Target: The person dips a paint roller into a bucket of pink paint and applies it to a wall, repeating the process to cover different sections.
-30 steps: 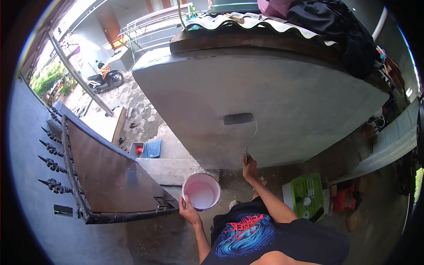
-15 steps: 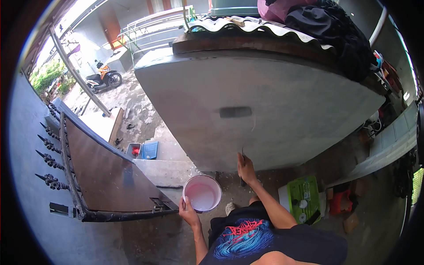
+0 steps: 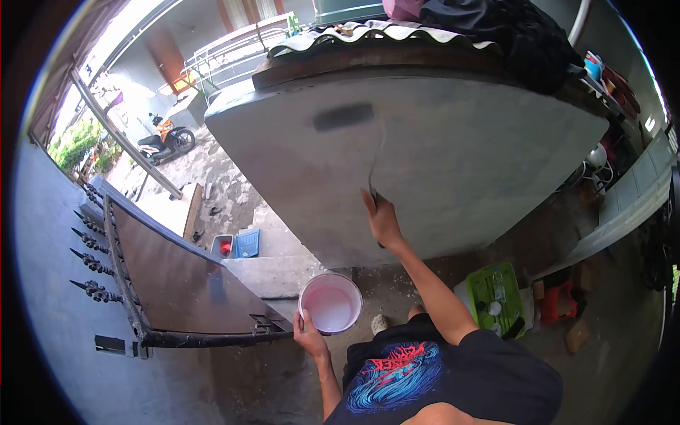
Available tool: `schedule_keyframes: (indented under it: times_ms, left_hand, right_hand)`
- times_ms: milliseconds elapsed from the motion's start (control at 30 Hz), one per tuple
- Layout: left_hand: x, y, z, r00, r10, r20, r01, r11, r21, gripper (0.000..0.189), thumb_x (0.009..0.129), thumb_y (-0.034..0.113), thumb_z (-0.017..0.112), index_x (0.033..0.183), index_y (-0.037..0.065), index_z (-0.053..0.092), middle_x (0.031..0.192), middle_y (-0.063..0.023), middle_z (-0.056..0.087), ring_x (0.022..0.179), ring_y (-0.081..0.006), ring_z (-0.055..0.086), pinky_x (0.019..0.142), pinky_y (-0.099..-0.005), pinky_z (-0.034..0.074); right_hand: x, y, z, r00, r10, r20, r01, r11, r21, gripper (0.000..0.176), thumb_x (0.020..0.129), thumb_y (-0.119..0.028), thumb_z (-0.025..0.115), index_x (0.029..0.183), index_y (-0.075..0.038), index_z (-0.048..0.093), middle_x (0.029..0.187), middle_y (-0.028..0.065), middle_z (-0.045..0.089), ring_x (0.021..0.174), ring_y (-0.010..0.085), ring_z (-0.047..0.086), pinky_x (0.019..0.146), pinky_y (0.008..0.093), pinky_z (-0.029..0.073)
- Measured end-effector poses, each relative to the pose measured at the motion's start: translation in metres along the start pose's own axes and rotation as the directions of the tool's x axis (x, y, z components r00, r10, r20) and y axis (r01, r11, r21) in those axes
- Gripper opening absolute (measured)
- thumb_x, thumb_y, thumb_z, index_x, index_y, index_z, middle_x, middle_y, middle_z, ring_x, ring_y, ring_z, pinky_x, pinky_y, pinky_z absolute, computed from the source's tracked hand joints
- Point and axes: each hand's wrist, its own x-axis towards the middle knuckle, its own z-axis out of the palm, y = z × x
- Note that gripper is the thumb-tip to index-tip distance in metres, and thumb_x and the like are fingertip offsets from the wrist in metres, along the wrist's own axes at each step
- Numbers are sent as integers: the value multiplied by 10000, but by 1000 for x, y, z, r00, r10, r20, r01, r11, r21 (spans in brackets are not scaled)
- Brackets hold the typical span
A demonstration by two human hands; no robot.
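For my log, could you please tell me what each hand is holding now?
Left hand: shut on bucket.
Right hand: shut on roller.

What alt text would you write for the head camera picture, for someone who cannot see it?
Seen from above, a person's right hand presses a paint roller high against a grey concrete wall, while the left hand holds a bucket of pale pink paint. A brown metal gate stands nearby.
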Motion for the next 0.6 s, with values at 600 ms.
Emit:
schedule_keyframes:
  times_ms: [600]
  left_hand:
    - [-119, 2, 39, 933, 90, 348, -148, 979, 142, 390, 1001, 203, 606, 1250, -98, 606, 1179, -174, 684, 1083, -220, 642, 957, -342, 479]
  right_hand:
    - [-374, 153, -302, 636, 771, -7, -771, 636, 25, 649, 954, -629, 544, 675, -43, 540, 528, 19, 506, 420, 143, 523, 427, 315, 416]
